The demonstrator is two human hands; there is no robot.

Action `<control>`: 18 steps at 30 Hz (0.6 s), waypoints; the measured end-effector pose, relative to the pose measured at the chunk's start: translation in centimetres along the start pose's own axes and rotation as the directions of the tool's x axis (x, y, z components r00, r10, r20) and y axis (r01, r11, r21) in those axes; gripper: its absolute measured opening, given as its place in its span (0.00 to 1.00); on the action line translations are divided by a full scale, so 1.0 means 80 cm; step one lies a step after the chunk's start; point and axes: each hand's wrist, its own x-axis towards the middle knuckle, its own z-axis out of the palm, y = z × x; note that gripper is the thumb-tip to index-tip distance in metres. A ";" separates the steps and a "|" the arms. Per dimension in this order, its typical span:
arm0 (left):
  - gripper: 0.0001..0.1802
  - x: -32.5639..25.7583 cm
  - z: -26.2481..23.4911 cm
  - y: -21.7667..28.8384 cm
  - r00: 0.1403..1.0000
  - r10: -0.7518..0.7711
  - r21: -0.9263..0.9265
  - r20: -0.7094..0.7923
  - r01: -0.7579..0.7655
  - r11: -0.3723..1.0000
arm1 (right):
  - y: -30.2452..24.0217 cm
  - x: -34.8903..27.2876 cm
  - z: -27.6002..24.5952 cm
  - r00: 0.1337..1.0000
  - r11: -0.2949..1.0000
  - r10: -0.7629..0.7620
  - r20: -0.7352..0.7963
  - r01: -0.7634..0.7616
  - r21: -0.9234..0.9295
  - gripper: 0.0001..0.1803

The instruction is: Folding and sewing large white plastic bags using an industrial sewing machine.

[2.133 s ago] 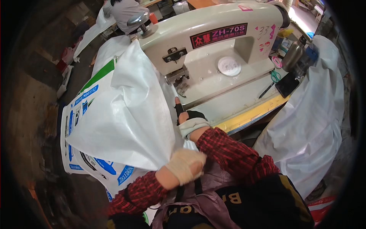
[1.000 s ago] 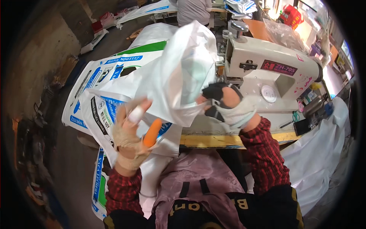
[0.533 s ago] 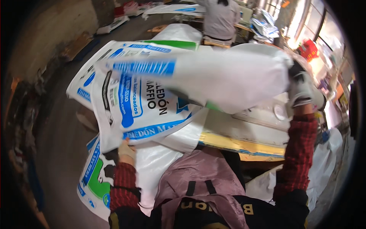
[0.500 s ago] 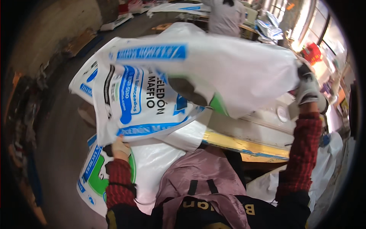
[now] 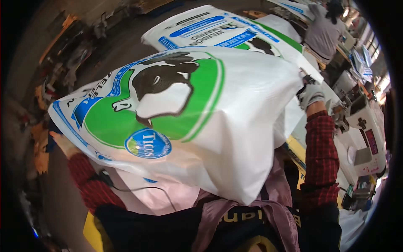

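- Right hand (image 5: 310,95): covered by a pale grey-white knitted work glove with a darker strap or trim near the back of it.
- Left hand (image 5: 63,143): only a sliver shows, wrapped in a light beige glove.
- Both sleeves: red-and-black checked flannel, buttoned close at the wrist.
- Torso: a dusty mauve-pink apron or vest over a black garment with yellowish lettering across the chest.
- A thin black cable runs from the left sleeve towards the chest.
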 end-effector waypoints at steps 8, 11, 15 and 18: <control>0.24 -0.146 -0.211 -0.193 0.955 -0.281 0.169 0.097 0.262 0.950 | -0.062 -0.079 0.158 0.562 0.175 0.482 0.672 -0.814 0.554 0.07; 0.20 -0.096 -0.295 -0.220 0.869 -0.492 0.035 -0.052 0.494 0.869 | -0.051 -0.111 0.198 0.808 0.880 0.054 0.586 -0.316 0.356 0.13; 0.15 -0.030 -0.355 -0.242 0.932 -0.263 0.900 -0.251 0.324 0.291 | -0.018 -0.188 0.266 0.739 0.951 -0.098 0.667 0.267 -0.156 0.17; 0.18 -0.002 -0.355 -0.242 0.976 -0.194 0.972 -0.095 0.049 -0.230 | 0.041 -0.244 0.320 0.617 0.759 -0.137 0.775 0.568 -0.318 0.18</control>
